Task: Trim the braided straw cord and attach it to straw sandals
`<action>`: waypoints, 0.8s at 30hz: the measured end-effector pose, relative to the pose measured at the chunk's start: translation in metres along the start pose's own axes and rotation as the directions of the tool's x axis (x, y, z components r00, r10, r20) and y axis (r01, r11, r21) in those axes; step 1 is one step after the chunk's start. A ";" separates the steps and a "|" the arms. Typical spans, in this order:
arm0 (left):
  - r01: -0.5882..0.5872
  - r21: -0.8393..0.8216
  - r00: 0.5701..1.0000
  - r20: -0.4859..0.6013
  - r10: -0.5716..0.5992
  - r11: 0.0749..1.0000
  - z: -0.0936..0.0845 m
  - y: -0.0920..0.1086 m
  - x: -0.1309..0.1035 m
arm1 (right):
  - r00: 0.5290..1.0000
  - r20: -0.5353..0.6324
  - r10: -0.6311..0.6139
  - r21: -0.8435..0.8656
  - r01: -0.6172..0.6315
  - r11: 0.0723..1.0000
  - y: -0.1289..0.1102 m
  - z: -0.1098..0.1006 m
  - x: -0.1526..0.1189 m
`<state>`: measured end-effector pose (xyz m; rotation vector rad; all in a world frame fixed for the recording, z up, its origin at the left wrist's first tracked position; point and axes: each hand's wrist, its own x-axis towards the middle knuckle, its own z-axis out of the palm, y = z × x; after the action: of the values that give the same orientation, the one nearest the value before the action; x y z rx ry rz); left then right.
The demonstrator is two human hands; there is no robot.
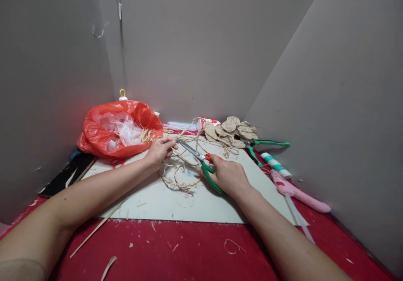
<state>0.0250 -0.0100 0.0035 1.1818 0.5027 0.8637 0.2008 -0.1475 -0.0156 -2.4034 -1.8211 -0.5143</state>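
My right hand [231, 174] grips a pair of scissors [190, 148] with green and orange handles, the blades pointing left and looking nearly closed. Their tips reach the fingertips of my left hand [160, 151], which is closed in a pinch on a thin straw cord. Below both hands, more of the twisted straw cord [179, 185] lies in loose loops on the white board [141, 205]. The bit between my left fingers is too small to see clearly.
A red plastic bag [103, 142] with clear plastic and straw stands left. Coiled straw pieces [231, 125], green-handled pliers [270, 143], a green-and-white striped roll [276, 165] and a pink glue gun [299, 193] lie right. Straw scraps litter the red surface [189, 251]. Grey walls enclose it.
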 end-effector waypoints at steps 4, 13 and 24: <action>-0.018 0.021 1.000 0.007 0.018 1.000 0.001 0.001 0.000 | 1.000 -0.021 0.002 -0.043 -0.003 0.999 -0.003 0.000 0.000; -0.022 0.015 0.999 0.033 0.022 1.000 0.001 0.001 -0.002 | 0.999 -0.039 0.029 -0.046 -0.031 0.998 0.000 0.000 0.001; 0.003 0.026 1.000 -0.018 -0.002 1.000 -0.003 -0.007 0.003 | 0.995 -0.017 0.100 -0.012 -0.101 0.995 -0.007 -0.001 0.001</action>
<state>0.0266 -0.0066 -0.0043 1.1984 0.5313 0.8681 0.1947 -0.1452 -0.0154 -2.4761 -1.6851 -0.5364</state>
